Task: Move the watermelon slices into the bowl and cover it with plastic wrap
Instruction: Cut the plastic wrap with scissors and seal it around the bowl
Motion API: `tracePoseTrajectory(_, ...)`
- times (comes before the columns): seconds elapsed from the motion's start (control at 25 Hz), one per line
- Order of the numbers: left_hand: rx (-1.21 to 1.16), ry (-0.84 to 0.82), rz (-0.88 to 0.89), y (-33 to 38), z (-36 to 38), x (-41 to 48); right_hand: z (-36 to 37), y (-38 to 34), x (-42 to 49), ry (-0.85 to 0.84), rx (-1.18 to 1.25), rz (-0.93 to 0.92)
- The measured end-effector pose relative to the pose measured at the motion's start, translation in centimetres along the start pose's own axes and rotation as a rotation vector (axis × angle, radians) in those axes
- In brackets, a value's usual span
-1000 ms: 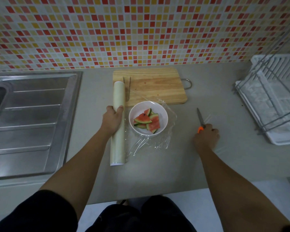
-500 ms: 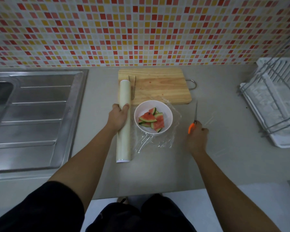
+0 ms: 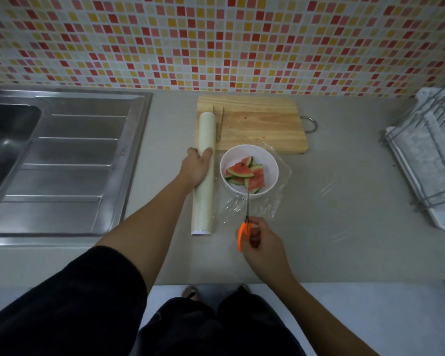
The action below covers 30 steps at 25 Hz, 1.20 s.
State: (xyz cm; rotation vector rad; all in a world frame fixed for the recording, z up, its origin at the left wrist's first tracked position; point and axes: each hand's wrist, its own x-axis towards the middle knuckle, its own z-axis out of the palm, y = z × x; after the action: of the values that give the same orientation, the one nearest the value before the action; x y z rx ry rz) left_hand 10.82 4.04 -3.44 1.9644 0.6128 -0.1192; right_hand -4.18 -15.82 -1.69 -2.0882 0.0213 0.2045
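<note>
Scissors (image 3: 245, 227) with orange handles sit gripped in the right hand (image 3: 263, 244), blades pointing away over the crumpled plastic wrap (image 3: 254, 205) toward the white bowl (image 3: 249, 170). Watermelon slices (image 3: 246, 174) lie inside that bowl. Just left, the left hand (image 3: 195, 168) clasps the wrap roll (image 3: 204, 173) lying on the counter (image 3: 344, 201). Beyond, tongs (image 3: 219, 125) rest on the cutting board (image 3: 257, 124).
</note>
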Motion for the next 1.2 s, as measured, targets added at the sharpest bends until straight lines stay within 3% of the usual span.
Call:
tracePoseTrajectory(0.36, -0.016, -0.014, -0.011, -0.2, -0.1, -0.2, 2.9, 1.3, -3.2, -0.279, 0.015, 0.092)
tracePoseTrajectory(0.88, -0.002, -0.005, 0.024, 0.9, 0.2, 0.3, 2.9, 2.3, -4.2, -0.367, 0.069, 0.096)
tracePoseTrajectory(1.2, -0.019, -0.030, 0.007, -0.1, -0.3, 0.2, 4.5, 1.3, -1.3, -0.301, 0.135, 0.094)
